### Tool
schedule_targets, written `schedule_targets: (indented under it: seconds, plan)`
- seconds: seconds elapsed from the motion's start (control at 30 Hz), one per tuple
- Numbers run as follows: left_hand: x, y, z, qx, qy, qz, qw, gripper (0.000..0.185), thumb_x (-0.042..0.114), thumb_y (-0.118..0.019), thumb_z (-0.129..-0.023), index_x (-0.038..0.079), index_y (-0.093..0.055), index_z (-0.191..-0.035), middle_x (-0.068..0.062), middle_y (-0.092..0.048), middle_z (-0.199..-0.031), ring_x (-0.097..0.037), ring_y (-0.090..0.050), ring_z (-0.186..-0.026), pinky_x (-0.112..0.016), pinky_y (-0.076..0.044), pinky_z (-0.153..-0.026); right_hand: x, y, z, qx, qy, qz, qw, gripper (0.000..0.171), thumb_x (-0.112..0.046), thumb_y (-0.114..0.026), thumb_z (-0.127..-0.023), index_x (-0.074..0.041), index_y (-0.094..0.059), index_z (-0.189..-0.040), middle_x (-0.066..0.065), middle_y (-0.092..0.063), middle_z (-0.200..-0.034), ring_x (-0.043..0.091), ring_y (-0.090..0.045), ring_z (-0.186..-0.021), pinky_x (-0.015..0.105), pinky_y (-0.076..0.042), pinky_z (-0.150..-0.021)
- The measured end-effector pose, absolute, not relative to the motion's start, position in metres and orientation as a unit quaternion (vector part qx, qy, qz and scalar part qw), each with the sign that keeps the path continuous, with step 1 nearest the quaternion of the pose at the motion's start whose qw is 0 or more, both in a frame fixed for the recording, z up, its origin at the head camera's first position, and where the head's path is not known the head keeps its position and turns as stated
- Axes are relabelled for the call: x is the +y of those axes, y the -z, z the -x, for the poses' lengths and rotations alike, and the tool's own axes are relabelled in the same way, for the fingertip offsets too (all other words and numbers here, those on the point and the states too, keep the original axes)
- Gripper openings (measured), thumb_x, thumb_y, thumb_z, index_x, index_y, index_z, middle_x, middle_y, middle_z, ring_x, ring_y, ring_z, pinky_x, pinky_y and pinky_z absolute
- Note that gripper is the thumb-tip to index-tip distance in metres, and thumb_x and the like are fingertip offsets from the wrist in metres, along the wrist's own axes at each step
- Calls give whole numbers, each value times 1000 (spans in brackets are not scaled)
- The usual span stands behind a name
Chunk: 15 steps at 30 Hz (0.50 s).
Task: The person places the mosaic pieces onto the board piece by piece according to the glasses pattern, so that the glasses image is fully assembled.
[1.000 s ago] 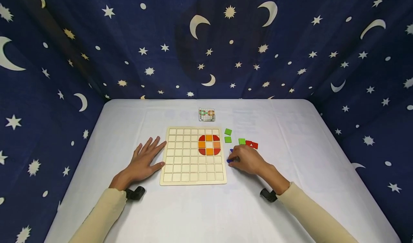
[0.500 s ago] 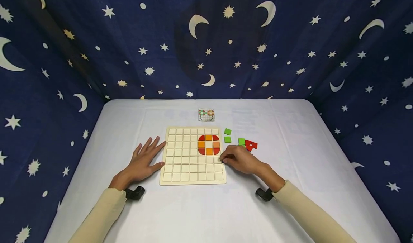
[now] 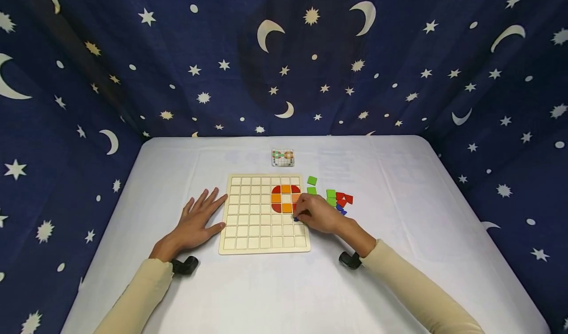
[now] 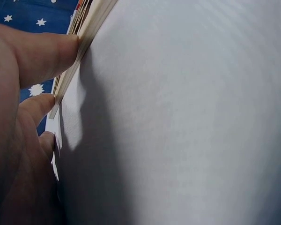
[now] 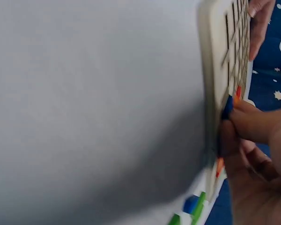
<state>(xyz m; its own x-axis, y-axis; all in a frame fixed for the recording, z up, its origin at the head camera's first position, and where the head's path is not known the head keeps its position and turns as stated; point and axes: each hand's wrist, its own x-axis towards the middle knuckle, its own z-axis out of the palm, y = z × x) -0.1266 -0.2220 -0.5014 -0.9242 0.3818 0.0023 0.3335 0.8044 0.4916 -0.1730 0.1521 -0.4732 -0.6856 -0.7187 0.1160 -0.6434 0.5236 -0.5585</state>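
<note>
Around you hangs a dark blue cloth (image 3: 399, 78) printed with moons and stars, and in front of you lies the white worktop (image 3: 399, 255). On it, in the middle, sits your wooden grid board (image 3: 248, 225), with a ring of red and orange tiles (image 3: 284, 190) filling cells near its far right corner. Your left hand (image 3: 199, 220) lies flat on the worktop with the fingers spread, the fingertips touching the board's left edge; the left wrist view shows a finger (image 4: 42, 56) pressed against that edge. Your right hand (image 3: 317, 215) rests over the board's right side, just below the ring, fingers curled and pinching a small blue tile (image 3: 296, 218) at the board's surface; the right wrist view shows that blue tile (image 5: 227, 107) held between thumb and fingertip against the grid. Just right of the board lie loose green tiles (image 3: 312, 180), red tiles (image 3: 344, 198) and another blue piece (image 3: 339, 208). Beyond the board, near the far edge, lies a small pattern card (image 3: 283, 157).
</note>
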Motion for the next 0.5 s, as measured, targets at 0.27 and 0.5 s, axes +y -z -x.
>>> schedule_targets:
  seconds: [0.27, 0.5]
  plan:
    - [-220, 503, 129, 948, -251, -190, 46, 73, 39, -62, -96, 17, -28, -157, -13, -11, -163, -36, -2, -148, -60, 4, -112, 152, 479, 165, 883, 308, 353, 18, 11, -4, -78, -83, -9, -77, -92, -4, -68, -87, 7, -60, -78, 24, -52, -71]
    - [-223, 503, 127, 948, -253, -188, 47, 73, 38, -63, -95, 16, -29, -156, -13, -12, -163, -37, -3, -148, -61, 3, -111, 151, 479, 162, 882, 294, 367, 21, 10, -6, -79, -83, -10, -79, -92, -4, -70, -88, 9, -63, -84, 27, -53, -78]
